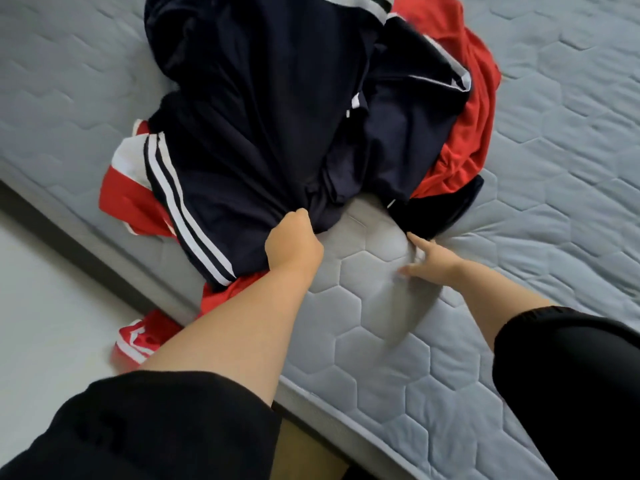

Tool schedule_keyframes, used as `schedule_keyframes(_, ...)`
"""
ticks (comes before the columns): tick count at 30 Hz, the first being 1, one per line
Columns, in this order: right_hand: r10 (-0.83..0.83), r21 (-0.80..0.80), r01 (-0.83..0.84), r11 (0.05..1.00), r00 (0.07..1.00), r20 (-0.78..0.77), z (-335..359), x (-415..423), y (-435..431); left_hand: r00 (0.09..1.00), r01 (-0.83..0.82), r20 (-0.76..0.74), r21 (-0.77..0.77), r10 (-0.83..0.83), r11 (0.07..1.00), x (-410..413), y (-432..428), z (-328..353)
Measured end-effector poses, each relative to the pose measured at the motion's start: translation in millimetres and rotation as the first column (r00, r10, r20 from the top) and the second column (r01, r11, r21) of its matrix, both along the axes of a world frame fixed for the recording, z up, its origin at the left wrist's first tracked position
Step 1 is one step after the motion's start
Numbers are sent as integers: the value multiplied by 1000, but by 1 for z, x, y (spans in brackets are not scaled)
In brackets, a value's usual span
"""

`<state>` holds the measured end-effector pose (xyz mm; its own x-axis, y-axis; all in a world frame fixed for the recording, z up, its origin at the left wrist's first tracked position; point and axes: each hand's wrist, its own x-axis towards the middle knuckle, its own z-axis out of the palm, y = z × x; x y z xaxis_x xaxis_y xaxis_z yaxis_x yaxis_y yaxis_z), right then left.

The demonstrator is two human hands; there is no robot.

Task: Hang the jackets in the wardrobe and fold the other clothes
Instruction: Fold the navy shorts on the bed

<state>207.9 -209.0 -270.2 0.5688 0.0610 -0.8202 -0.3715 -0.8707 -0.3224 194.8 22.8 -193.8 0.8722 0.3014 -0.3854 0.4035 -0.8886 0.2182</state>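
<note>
While the left hand [294,239] clutched the navy clothes [263,116], the right hand [431,263] reached out straight-fingered.
Left fingers curled into the striped navy cloth heaped just beyond them on the mattress [554,174]; red clothes [467,133] lay under that heap. Right fingers [415,241], blurred, stretched toward a black garment [446,206] at their tips; contact could not be told.

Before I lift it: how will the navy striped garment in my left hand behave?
Likely floppy: the navy striped garment lies crumpled in deep folds, so it should sag and trail from the left hand. Probably light, thin sportswear fabric. It overlaps the red clothes, so it may drag them, and some red fabric hangs off the mattress edge.
</note>
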Motion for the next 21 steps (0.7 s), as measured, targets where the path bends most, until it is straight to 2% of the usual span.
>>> schedule_keyframes(3,-183,117,190,975,981,-66,29,-13,3,998,67,1,-27,-67,997,-25,-14,25)
schedule_keyframes(5,-226,129,236,963,970,-83,50,-32,7,994,108,-11,-47,-108,993,-40,-23,46)
schedule_keyframes(7,-153,102,157,982,987,-42,72,-54,8,991,132,-16,-63,-134,989,-54,-34,68)
schedule_keyframes(9,-30,61,25,998,996,83,95,-74,7,990,138,5,-77,-138,987,-66,-45,89)
schedule_keyframes(11,-47,111,24,994,976,213,117,-92,7,989,147,41,-76,-144,986,-77,-58,110)
schedule_keyframes(14,-107,205,13,979,885,453,148,-110,7,977,202,71,-32,-199,979,-101,-77,139)
schedule_keyframes(16,-78,214,-64,975,800,595,169,-122,4,964,253,89,-28,-250,967,-126,-89,155)
schedule_keyframes(19,79,134,-252,958,685,724,200,-148,-5,948,288,152,-29,-280,957,-177,-107,181)
schedule_keyframes(21,173,96,-362,927,641,748,225,-173,-16,948,255,207,-45,-241,966,-214,-120,202)
